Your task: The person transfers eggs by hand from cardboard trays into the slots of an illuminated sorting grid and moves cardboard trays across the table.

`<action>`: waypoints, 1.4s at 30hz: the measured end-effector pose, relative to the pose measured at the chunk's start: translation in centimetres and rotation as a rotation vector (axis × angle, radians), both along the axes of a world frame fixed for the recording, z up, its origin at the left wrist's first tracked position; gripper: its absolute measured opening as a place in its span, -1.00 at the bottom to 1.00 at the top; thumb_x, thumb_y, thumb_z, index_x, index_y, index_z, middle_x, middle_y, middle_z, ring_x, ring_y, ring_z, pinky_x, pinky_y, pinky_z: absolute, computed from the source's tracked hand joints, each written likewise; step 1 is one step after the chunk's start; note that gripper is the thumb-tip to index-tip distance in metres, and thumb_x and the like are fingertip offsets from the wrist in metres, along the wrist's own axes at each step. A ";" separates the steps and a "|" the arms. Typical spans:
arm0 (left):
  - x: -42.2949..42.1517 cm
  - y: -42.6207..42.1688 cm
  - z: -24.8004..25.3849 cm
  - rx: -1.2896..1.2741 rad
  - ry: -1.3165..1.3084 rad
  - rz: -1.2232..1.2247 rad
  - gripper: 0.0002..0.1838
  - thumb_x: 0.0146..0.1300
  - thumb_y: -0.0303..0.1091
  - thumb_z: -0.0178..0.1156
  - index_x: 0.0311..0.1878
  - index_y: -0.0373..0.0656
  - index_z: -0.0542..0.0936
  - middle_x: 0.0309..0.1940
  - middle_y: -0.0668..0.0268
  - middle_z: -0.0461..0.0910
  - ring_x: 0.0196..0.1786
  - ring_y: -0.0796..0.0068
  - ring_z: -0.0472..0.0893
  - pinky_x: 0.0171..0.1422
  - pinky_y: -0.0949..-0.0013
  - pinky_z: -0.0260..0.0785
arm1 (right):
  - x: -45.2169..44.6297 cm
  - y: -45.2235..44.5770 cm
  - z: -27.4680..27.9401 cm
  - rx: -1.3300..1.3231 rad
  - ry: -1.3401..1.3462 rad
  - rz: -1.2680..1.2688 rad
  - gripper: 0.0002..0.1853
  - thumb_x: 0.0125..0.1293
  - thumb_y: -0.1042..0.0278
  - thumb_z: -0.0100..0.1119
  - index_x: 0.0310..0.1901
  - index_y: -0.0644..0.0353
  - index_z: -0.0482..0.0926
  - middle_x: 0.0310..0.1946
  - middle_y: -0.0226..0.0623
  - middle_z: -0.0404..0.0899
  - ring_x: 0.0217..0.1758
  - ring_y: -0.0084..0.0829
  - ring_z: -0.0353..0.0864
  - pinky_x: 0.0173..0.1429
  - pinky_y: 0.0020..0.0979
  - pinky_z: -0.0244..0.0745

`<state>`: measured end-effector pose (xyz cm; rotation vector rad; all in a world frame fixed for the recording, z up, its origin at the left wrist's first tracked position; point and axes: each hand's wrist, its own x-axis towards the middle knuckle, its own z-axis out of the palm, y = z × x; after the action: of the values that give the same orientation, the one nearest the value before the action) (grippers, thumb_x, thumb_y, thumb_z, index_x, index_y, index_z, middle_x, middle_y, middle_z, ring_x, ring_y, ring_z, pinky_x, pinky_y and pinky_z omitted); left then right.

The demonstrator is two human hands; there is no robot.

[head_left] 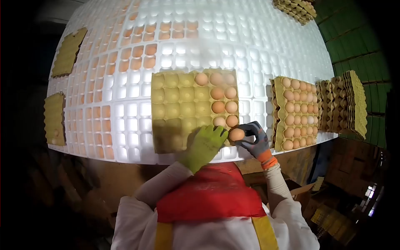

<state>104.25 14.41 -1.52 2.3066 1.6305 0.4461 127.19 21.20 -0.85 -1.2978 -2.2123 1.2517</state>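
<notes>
A pulp egg tray [173, 96] lies in front of me, with brown eggs [218, 107] in its right-hand columns and bare cups on its left. My right hand [255, 139], in a grey and orange glove, pinches a single brown egg [236, 134] at the tray's lower right corner. Over the lower right part of the same tray, my left hand [205, 146] wears a yellow-green glove. Its fingers are curled down by the lowest eggs, and whatever lies beneath them is hidden.
A full tray of eggs [295, 108] stands to the right, beside stacked pulp trays [348, 104]. More trays sit at the left edge [54, 118] and far right [295, 10]. The white moulded surface [135, 106] glows from below, with eggs showing in several sections.
</notes>
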 end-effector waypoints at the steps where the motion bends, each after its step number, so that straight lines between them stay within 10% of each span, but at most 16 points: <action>1: 0.5 0.1 0.2 -0.003 -0.021 0.040 -0.68 0.18 -0.22 0.41 -0.01 -0.05 0.67 -0.09 0.29 0.64 -0.06 0.22 0.64 -0.06 0.14 0.52 | 1.4 0.0 -0.8 -0.138 0.246 -0.100 -0.44 0.15 0.42 0.53 0.21 0.13 0.58 0.06 -0.30 0.59 0.12 -0.27 0.66 0.15 -0.29 0.67; 5: 0.0 -0.3 1.1 0.105 -0.323 0.171 -0.69 0.18 -0.33 0.39 0.00 -0.07 0.66 -0.18 0.27 0.63 -0.17 0.25 0.64 -0.09 0.20 0.52 | 1.7 1.2 -1.4 -0.627 0.584 -0.303 -0.34 0.15 0.42 0.57 0.29 0.21 0.49 0.10 -0.32 0.55 0.16 -0.40 0.63 0.19 -0.37 0.64; 7: -0.9 -0.6 1.8 0.165 -0.425 0.225 -0.67 0.17 -0.38 0.38 0.02 -0.10 0.64 -0.20 0.24 0.62 -0.18 0.22 0.64 -0.07 0.20 0.52 | -0.7 2.9 -1.0 0.139 0.210 -0.017 -0.33 0.10 0.41 0.58 0.28 0.13 0.52 -0.01 -0.28 0.55 0.05 -0.30 0.64 0.07 -0.32 0.62; 12: -0.8 1.1 2.2 0.025 -0.365 0.324 -0.52 0.08 -0.42 0.45 0.12 -0.15 0.59 -0.03 0.15 0.59 0.00 0.13 0.61 0.07 0.19 0.52 | -2.4 3.1 -0.2 0.376 -0.048 0.003 -0.40 0.08 0.38 0.55 0.20 0.06 0.57 -0.03 -0.29 0.56 -0.12 -0.27 0.60 -0.10 -0.31 0.61; 15: 0.6 3.0 2.3 -0.096 -0.063 0.233 -0.50 0.09 -0.42 0.45 0.13 -0.15 0.58 0.05 0.12 0.56 0.04 0.14 0.60 0.10 0.21 0.53 | 0.4 2.6 -0.9 -0.544 0.390 -0.328 -0.51 0.24 0.40 0.43 0.21 0.19 0.54 0.13 -0.29 0.58 -0.09 -0.39 0.63 -0.26 -0.38 0.62; 17: 0.5 3.6 1.2 -0.204 -0.046 0.194 -0.52 0.14 -0.41 0.43 0.16 -0.15 0.58 0.10 0.09 0.55 0.03 0.12 0.62 0.12 0.22 0.53 | 0.7 2.4 0.2 -0.689 0.791 -0.362 -0.38 0.43 0.36 0.17 0.47 0.24 0.24 0.24 -0.12 0.53 -0.04 -0.39 0.68 -0.34 -0.46 0.61; 21: -2.8 1.2 0.1 -0.187 -0.882 0.413 -0.47 0.24 -0.42 0.38 0.30 -0.13 0.54 0.24 0.06 0.50 0.03 0.16 0.65 0.16 0.26 0.53 | -0.2 5.8 0.7 -0.515 0.433 -0.262 -0.37 0.38 0.36 0.24 0.47 0.05 0.33 0.34 -0.18 0.45 0.03 -0.39 0.67 -0.20 -0.39 0.69; 24: -4.2 1.4 1.8 -0.494 -1.600 0.650 -0.49 0.33 -0.46 0.28 0.36 -0.13 0.53 0.27 0.06 0.49 0.11 0.23 0.64 0.17 0.26 0.53 | -3.3 7.4 0.7 0.264 -0.079 -0.028 -0.39 0.17 0.38 0.49 0.30 -0.01 0.57 0.10 -0.23 0.50 -0.01 -0.30 0.63 -0.08 -0.35 0.64; 27: -3.8 4.2 2.1 0.046 -0.629 0.418 -0.58 0.32 -0.45 0.25 0.25 -0.20 0.58 0.25 0.09 0.50 0.19 0.18 0.60 0.18 0.21 0.53 | -6.0 7.3 0.7 0.437 -0.651 0.104 -0.45 0.10 0.11 0.52 0.15 -0.09 0.59 0.01 -0.17 0.57 0.02 -0.11 0.62 -0.09 -0.14 0.60; 31: 0.2 8.2 -1.2 0.126 0.208 0.367 -0.74 0.21 -0.25 0.26 -0.02 0.03 0.66 0.05 0.27 0.51 0.08 0.26 0.55 -0.06 0.17 0.49 | -7.0 6.5 1.7 0.601 -0.721 0.196 -0.50 0.06 0.18 0.52 0.11 -0.20 0.66 0.21 -0.23 0.45 0.07 -0.08 0.59 -0.03 -0.12 0.60; 39: 1.3 9.0 -0.7 0.005 0.288 0.376 -0.81 0.25 -0.21 0.16 -0.16 0.06 0.70 -0.13 0.29 0.46 -0.11 0.27 0.50 -0.41 0.18 0.29 | -3.2 8.8 -0.6 0.157 -0.001 -0.028 -0.42 0.08 0.39 0.56 0.19 0.14 0.63 0.09 -0.25 0.55 0.05 -0.33 0.60 0.08 -0.28 0.55; 42: -2.2 7.9 -1.1 0.006 -0.023 0.382 -0.75 0.35 -0.14 0.17 -0.04 0.02 0.70 -0.04 0.25 0.53 -0.07 0.26 0.54 -0.30 0.15 0.40 | -5.5 8.7 2.2 -0.088 0.058 -0.292 -0.54 0.36 0.43 0.27 0.29 0.16 0.54 -0.23 -0.39 0.60 -0.41 -0.66 0.51 -0.50 -0.57 0.41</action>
<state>102.01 22.31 -2.65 1.9820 2.0650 0.5553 121.64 29.91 1.38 -1.5313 -1.8635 1.2656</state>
